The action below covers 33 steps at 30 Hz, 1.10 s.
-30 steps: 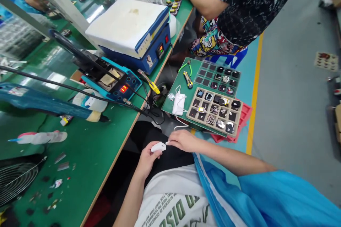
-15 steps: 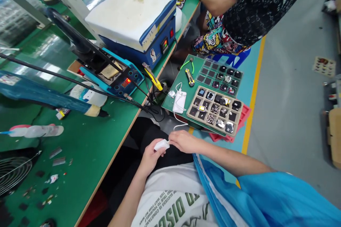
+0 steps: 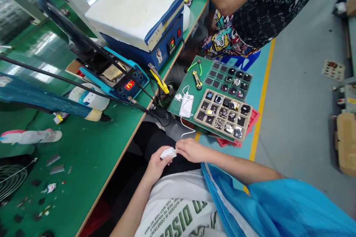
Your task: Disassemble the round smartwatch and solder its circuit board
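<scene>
Over my lap, my left hand [image 3: 155,164] is closed around a small white block-shaped device [image 3: 168,153]. My right hand [image 3: 192,150] pinches the end of a white cable [image 3: 187,133] right against the device's end; the plug itself is mostly covered by the fingertips. From there the cable runs up to a white power bank [image 3: 186,108] on the small green table [image 3: 178,108]. Whether the plug sits fully in the device is too small to make out.
A sorting tray [image 3: 198,119] of small parts, a clear tray [image 3: 206,81], green-handled cutters [image 3: 199,66] and a yellow-black utility knife [image 3: 197,80] lie beyond. On the left workbench [image 3: 91,163] are a soldering station [image 3: 133,77] and blue heating plate [image 3: 160,50]. A co-worker [image 3: 261,11] sits ahead.
Both hands keep their hold on the device and cable, with hardly any movement. The view has shifted slightly, and the soldering station's display reads differently.
</scene>
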Available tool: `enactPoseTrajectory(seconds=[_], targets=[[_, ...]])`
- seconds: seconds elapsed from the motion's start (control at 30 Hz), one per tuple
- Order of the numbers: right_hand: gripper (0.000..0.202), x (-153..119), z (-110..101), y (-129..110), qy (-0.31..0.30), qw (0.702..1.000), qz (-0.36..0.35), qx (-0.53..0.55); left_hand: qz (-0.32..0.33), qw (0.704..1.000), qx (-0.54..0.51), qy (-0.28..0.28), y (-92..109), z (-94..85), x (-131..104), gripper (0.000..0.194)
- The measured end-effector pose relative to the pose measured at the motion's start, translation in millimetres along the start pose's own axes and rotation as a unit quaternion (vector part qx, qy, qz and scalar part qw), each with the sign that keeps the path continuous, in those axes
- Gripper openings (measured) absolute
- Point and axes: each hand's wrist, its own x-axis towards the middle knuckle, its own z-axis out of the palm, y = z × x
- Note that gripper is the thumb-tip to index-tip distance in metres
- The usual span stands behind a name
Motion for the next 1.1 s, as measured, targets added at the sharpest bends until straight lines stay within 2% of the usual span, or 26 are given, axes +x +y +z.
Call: enactPoseTrajectory(seconds=[0.07, 0.2, 0.37, 0.53, 0.73, 0.93, 1.1], targets=[[0.017, -2.2, -3.8, -0.6, 0.001, 1.000, 0.005, 0.000, -0.008, 1.000, -0.021, -0.001, -6.9, -3.7, -2.2, 0.038], [0.026, -7.3, -14.8, -3.0, 0.042, 0.999, 0.033, 0.006, -0.013, 0.995, -0.097, 0.032, -20.8, -9.9, -9.8, 0.051], [0.018, -7.1, -8.0, -18.7, 0.058, 0.996, -0.020, 0.061, -0.019, 0.981, -0.195, 0.009, -18.7, -12.7, -21.4, 0.063], [0.015, -7.0, 5.4, -28.5, 0.103, 0.988, -0.035, 0.106, -0.012, 0.969, -0.247, -0.018, -11.6, -12.3, -26.8, 0.059], [0.013, -9.7, 0.8, -31.7, 0.141, 0.980, -0.055, 0.129, 0.002, 0.959, -0.283, -0.036, -9.6, -9.5, -27.6, 0.050], [0.014, -8.1, 5.1, -33.1, 0.163, 0.978, -0.086, 0.096, 0.004, 0.951, -0.306, -0.053, -8.1, -9.7, -29.0, 0.047], [0.025, -7.6, 12.6, -26.7, 0.173, 0.978, -0.110, 0.041, -0.008, 0.942, -0.331, -0.050, -9.2, -8.3, -31.6, 0.051]])
